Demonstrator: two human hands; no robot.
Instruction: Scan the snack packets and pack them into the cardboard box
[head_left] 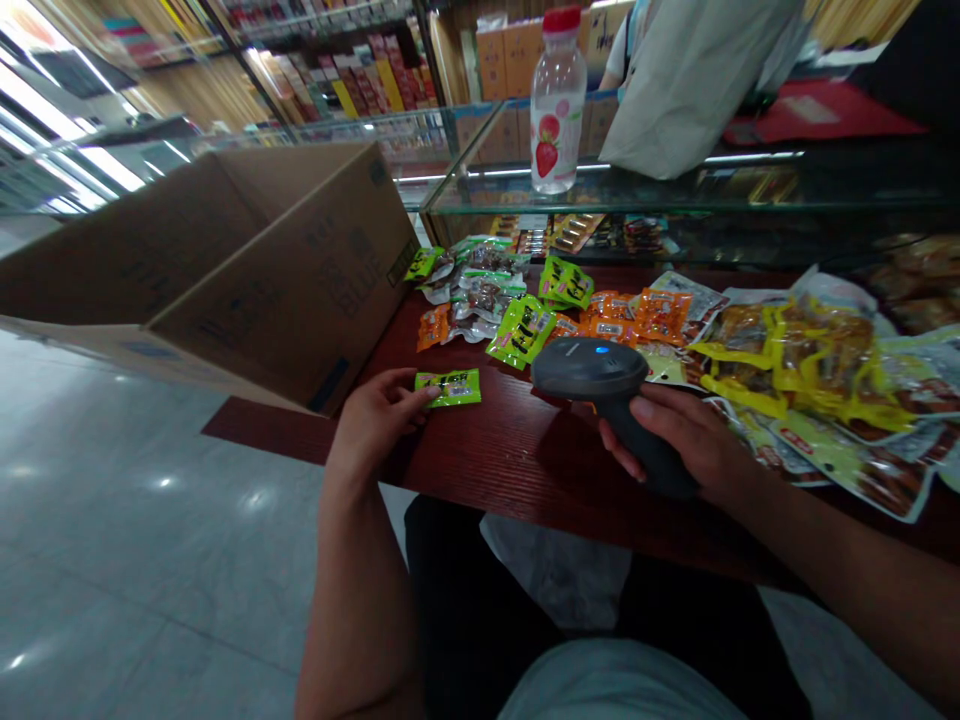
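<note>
My left hand (380, 418) is closed on the end of a small green snack packet (459, 386), held low over the dark red wooden counter (480, 450). In my right hand (686, 435) is a dark grey barcode scanner (592, 368), gripped by its handle with a blue light on top. Its head points left, toward the packet's side. Just behind the scanner lie more green packets (523, 330) and orange packets (611, 315). Clear and silver packets with dark contents (484, 290) sit farther back on the left.
A large open cardboard box (300, 270) stands at the left. Yellow-edged food packs (802, 360) are heaped at the right. On the glass display case (480, 195) stand a bottle with a red cap (556, 110) and a pale bag (690, 85).
</note>
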